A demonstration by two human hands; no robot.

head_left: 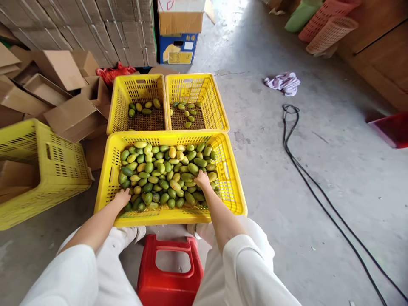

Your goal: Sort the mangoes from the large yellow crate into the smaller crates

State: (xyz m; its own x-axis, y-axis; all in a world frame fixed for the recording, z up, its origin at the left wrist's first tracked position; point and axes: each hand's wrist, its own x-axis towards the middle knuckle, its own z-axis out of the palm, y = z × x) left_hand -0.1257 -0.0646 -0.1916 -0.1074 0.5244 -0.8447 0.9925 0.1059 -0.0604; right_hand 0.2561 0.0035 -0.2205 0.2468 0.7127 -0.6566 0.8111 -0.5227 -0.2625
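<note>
A wide yellow crate (172, 219) stands in front of my knees, holding many oval green and yellow fruits (162, 170) that look like small mangoes. My left hand (123, 196) is at the crate's near left side, fingers apart beside the outermost fruits, with nothing visible in it. On the right part of the pile, my right hand (202, 180) has its fingers curled down at a green fruit (193, 168); its fingertips are partly hidden. Behind the wide crate, a left yellow crate (137, 80) and a right yellow crate (219, 102) each hold several fruits on the bottom.
A red stool (168, 284) is between my legs. At left are a yellow crate (60, 157) and loose cardboard boxes (73, 114). A blue carton (178, 49) stands behind. On the floor at right lie a black cable (299, 163) and a crumpled cloth (283, 83).
</note>
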